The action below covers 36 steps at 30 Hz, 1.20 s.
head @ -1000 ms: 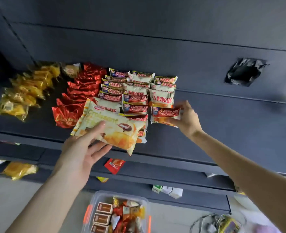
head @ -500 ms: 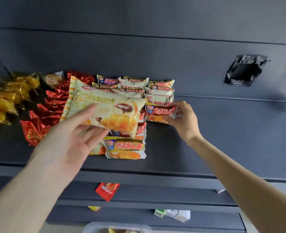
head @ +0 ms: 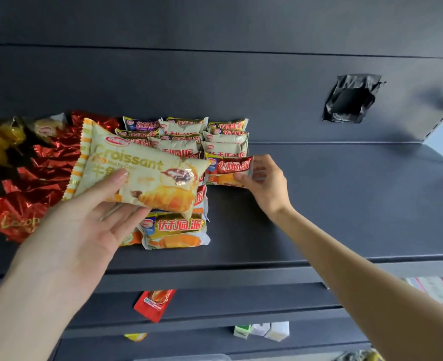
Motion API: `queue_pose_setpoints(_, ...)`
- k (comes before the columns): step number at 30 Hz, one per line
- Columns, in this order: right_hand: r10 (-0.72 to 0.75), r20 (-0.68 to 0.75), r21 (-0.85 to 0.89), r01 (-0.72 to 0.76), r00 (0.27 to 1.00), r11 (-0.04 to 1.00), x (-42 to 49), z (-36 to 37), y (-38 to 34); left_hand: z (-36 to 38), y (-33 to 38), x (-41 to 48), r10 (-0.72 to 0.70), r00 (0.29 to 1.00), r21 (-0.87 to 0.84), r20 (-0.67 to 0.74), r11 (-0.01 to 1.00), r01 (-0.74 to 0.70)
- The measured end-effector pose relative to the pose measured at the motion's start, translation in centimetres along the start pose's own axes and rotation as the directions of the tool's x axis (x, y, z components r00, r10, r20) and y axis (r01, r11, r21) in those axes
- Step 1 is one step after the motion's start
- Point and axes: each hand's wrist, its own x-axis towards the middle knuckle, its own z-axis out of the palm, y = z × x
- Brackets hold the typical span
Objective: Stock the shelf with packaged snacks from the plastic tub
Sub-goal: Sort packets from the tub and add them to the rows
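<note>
While left hand (head: 85, 225) grips it, croissant packet (head: 142, 168) lies crosswise.

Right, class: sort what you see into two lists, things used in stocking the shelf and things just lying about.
In use: croissant packet in left hand; red pie packet pinched by right hand; rows of pie packets; shelf.
Lying about: black plastic patch; red sachet and small cartons below.
</note>
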Motion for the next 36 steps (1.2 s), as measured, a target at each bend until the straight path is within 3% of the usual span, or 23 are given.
queue_pose_setpoints(2, -0.004, -0.005, -0.004, 0.004, 1.0, 1.0, 0.0, 0.1, 0.0, 0.5, -0.3, -0.3, 0.026, 0.98, 0.292, 0.196, 0.953, -0.084)
queue_pose_setpoints(4, -0.005, -0.007, -0.003, 0.004, 1.0, 1.0, 0.0, 0.1, 0.1, 0.3, -0.2, -0.3, 0.036, 0.99, 0.392, 0.139, 0.916, -0.089)
queue_pose_setpoints(7, -0.002, -0.011, -0.006, 0.002, 1.0, 1.0, 0.1, 0.2, 0.2, 0.5, -0.4, -0.4, 0.043, 0.997, 0.405, 0.061, 0.912, -0.064)
queue_pose_setpoints(18, 0.006, -0.037, 0.02, -0.005, 0.999, 1.0, 0.1, 0.4, 0.8, 1.2, -1.2, -0.1, 0.02, 0.997, 0.379, 0.075, 0.924, -0.047)
queue_pose_setpoints(31, 0.069, 0.042, -0.101, -0.065, 0.997, 0.993, -0.4, -2.5, 0.8, 3.2, -3.2, 0.3, 0.05, 0.993, 0.317, 0.104, 0.945, -0.08)
queue_pose_setpoints(34, 0.128, 0.012, 0.164, -0.129, 0.992, 0.978, -1.3, -4.5, -1.3, 4.2, -4.5, -0.1, 0.0, 0.994, 0.3, 0.108, 0.953, -0.032)
queue_pose_setpoints(36, 0.177, 0.165, 0.403, -0.23, 0.97, 0.886, -1.9, -5.7, -3.1, 5.0, -5.5, -0.2, -0.023, 0.995, 0.282, 0.101, 0.959, -0.006)
